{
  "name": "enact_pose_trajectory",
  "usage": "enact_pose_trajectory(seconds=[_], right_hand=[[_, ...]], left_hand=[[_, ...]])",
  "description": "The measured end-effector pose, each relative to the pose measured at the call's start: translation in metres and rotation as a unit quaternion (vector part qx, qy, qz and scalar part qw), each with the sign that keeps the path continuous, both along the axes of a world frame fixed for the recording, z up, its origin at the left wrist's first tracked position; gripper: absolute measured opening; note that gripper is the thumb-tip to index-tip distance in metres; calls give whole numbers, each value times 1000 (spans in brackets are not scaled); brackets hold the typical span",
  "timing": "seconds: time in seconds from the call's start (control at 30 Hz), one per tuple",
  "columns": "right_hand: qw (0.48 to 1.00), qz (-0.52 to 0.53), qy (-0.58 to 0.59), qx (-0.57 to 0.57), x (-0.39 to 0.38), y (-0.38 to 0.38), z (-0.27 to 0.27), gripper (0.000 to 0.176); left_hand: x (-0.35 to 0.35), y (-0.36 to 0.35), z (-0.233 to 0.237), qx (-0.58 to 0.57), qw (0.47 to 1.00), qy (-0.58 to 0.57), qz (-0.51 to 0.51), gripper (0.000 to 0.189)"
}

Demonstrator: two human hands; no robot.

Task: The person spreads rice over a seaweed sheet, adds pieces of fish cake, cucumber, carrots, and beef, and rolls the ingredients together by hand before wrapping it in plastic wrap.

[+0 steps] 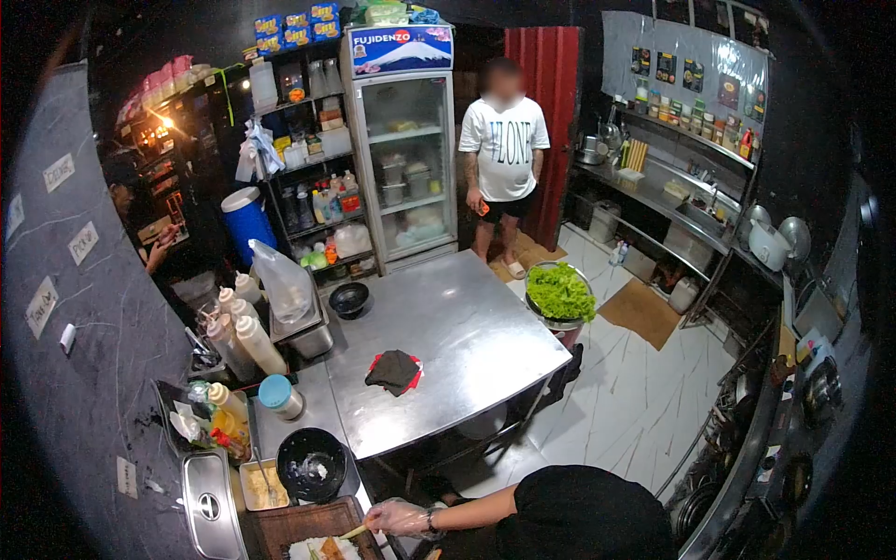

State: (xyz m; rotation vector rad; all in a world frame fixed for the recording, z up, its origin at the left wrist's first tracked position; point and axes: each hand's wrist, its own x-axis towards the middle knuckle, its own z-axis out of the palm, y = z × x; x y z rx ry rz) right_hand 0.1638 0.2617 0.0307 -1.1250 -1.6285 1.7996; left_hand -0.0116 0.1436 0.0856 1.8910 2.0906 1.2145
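Note:
My right hand [397, 516] wears a clear plastic glove and reaches in from the right. Its fingers are closed on a pale yellow-green strip [354, 532], whose exact kind I cannot make out. The strip's tip points at white rice [308, 549] topped with an orange-brown piece [332, 549]. That food lies on a brown wooden board [280, 525], cut off by the lower edge. Close by are a black bowl [313, 467] with white residue and a tub of yellowish food [264, 487] with a utensil in it. My left hand is out of view.
Squeeze bottles [259, 345] and a blue-lidded jar [281, 397] line the left counter. A dark cloth [393, 371] lies on the steel table [448, 308]. Lettuce [560, 291] fills a container beyond its right corner. Another person [504, 149] stands by the glass-door fridge [404, 168].

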Motion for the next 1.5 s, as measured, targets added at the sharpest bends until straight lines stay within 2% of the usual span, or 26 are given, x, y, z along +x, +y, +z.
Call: enact_pose_trajectory(seconds=[0.03, 0.1, 0.2, 0.43, 0.53, 0.6, 0.83, 0.9, 0.93, 0.97, 1.0, 1.03, 1.07, 1.1, 1.13, 1.17, 1.2, 1.23, 1.27, 1.3, 1.4, 1.47, 1.5], right_hand=[[1000, 1, 0, 0, 1, 0, 7, 17], [997, -5, 7, -72, 4, -3, 20, 14], [997, 6, 8, -77, 0, 1, -5, 15], [996, 18, -35, -84, 2, -3, 15, 16], [998, 15, -25, -61, 2, -5, 10, 16], [999, -26, 12, -33, 1, -8, 6, 21], [1000, -14, -23, -10, -8, 0, -23, 25], [996, 15, -91, -9, 1, 4, 24, 24], [992, 33, -119, -20, 0, 6, 37, 20], [992, 30, -119, 27, -2, 9, 31, 21], [990, 38, -113, 69, -7, 15, 15, 22], [977, 53, -117, 171, -9, 26, -8, 21], [964, 96, -129, 213, -12, 36, -16, 20], [954, 123, -114, 250, -17, 44, -24, 22], [864, 170, -306, 363, -31, 51, 0, 24], [961, 100, -140, 216, -36, 52, 26, 20], [984, 104, -99, 101, -50, 60, 37, 17], [989, 112, -69, 73, -62, 73, 22, 18], [992, 111, -42, 48, -73, 84, 2, 21], [989, 139, -35, 48, -83, 95, -18, 20], [977, 204, -53, 32, -116, 114, -12, 23], [917, 332, -174, 134, -136, 112, 5, 21], [922, 330, -153, 129, -146, 108, -12, 19]], left_hand=[[0, 1, -1, 1, 1000, 1, 2, 46], [-2, -1, -2, 3, 1000, 4, 4, 46], [-4, -2, -3, 2, 1000, 5, 7, 46], [-11, -6, -3, 7, 1000, 12, 17, 46], [-14, -8, -4, 9, 1000, 15, 19, 47], [-16, -9, -5, 11, 1000, 18, 20, 47], [-32, -23, -20, 18, 999, 38, 34, 47], [-34, -28, -21, 15, 998, 43, 47, 47], [-31, -24, -13, 26, 999, 8, 39, 43], [-33, -29, -14, 33, 998, -26, 41, 41], [-60, -21, -66, 98, 983, 133, 83, 34], [-66, -26, -91, 88, 991, -54, 83, 35], [-60, -30, -63, 16, 991, 54, 121, 40], [-56, -32, -63, 53, 988, -35, 139, 33], [-55, -32, -67, 36, 943, -294, 151, 30], [-58, -39, -66, 14, 932, -314, 181, 26], [-60, -43, -62, -65, 953, -171, 240, 27], [-60, -35, -54, 3, 852, -448, 271, 32], [-59, -32, -49, 92, 678, -681, 262, 38], [-58, -35, -52, 106, 659, -690, 279, 38], [-65, -41, -61, 127, 636, -701, 295, 37], [-66, -45, -50, 122, 610, -725, 297, 34], [-62, -47, -45, 134, 606, -725, 298, 33]])
